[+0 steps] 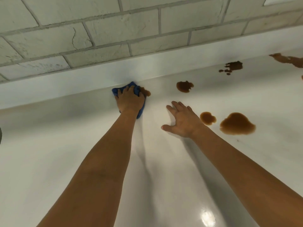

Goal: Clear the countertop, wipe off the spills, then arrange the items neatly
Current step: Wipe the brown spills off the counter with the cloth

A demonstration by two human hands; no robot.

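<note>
White countertop [65,153] is gleaming below a pale brick wall [98,30]. Nearest, the right hand [183,122] is resting flat with fingers spread, holding nothing, just beside two brown puddles [237,123]. Farther back, the left hand [129,99] is pressing a blue cloth [116,91], fingers curled over it, against a spill [146,92] at the backsplash. Dragging sideways may smear liquid; more spills [184,86] are waiting beyond.

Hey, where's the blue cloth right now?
In the head view, the blue cloth lies left of centre under the left hand, at the back of the countertop against the upstand, touching a small brown spill.
</note>
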